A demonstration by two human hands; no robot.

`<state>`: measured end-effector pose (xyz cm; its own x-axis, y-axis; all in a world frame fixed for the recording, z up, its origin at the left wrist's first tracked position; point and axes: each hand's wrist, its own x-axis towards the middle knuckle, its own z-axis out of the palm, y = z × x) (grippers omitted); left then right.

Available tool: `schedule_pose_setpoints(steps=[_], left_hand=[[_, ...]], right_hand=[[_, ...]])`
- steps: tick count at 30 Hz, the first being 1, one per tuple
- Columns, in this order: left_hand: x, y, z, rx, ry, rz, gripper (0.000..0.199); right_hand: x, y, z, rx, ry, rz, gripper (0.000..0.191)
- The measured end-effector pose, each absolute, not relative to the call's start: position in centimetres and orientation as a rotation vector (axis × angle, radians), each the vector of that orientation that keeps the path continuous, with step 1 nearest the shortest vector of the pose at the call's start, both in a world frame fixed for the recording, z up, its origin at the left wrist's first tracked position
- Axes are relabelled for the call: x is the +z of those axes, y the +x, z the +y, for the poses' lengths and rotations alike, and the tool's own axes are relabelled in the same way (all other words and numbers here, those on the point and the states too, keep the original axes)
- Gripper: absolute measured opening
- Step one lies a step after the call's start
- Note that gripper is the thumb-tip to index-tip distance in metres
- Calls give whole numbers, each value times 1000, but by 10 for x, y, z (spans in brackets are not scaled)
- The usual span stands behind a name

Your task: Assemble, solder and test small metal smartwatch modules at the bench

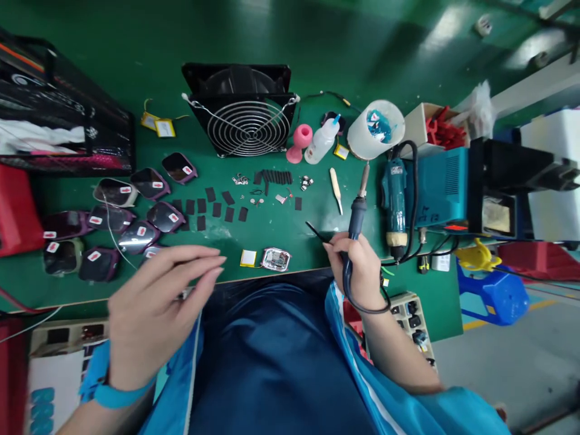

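My right hand (pixel 357 266) is closed around a soldering iron (pixel 357 214), its metal tip pointing away from me. A thin black pointed tool (pixel 316 231), which looks like tweezers, sticks out to the left from the same hand. My left hand (pixel 158 296) hovers over the table's near edge, fingers stretched out and thumb a little apart, with nothing visible in it. Between the hands, a small opened device with a bare circuit board (pixel 276 260) lies beside a yellow-edged battery (pixel 248 258). Several purple or pale device housings with dark screens (pixel 138 235) lie beyond my left hand.
A fan (pixel 251 127) stands at the back. Near it are a pink dispenser (pixel 299 144), a squeeze bottle (pixel 322 142) and a white tub (pixel 357 136). Black pads (pixel 216 209) lie mid-table. An electric screwdriver (pixel 397 199) and a teal soldering station (pixel 439 187) are at right.
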<state>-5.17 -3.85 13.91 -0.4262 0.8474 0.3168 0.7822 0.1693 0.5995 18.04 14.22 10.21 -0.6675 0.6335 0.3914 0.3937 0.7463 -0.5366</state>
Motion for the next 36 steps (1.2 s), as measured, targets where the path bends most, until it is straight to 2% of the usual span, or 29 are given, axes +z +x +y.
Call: schedule_pose_setpoints(steps=[4,8,10,13,17,23,26,31,36], left_hand=[[129,-24,-27,1232,1443,1881,26],[125,-16,-22,1335,1403,1645,13],[131,-24,-24,1392,1410,1745,16],[144,-45,-29,1433,1326,2180,16],[144,-67,-28,1142,1375,2539,11],[121,-68,-20,943,1581,2416,11],[118,-61,-17,1020,1474,2294,8],[113,-46,-10,1209,1275,1807,5],[108,-41,-7,1130,1392,1810,4]], right_hand=[[115,167,104,946,-569,-2217,22],[114,158,83,1135,-418,-2185,20],[111,158,87,1128,-454,-2182,21],[105,163,99,1066,-527,-2187,24],[101,168,107,999,-586,-2215,25],[100,167,105,1006,-573,-2232,24],[99,165,104,1008,-562,-2228,25],[97,162,102,1005,-505,-2227,26],[94,161,100,969,-451,-2263,25]])
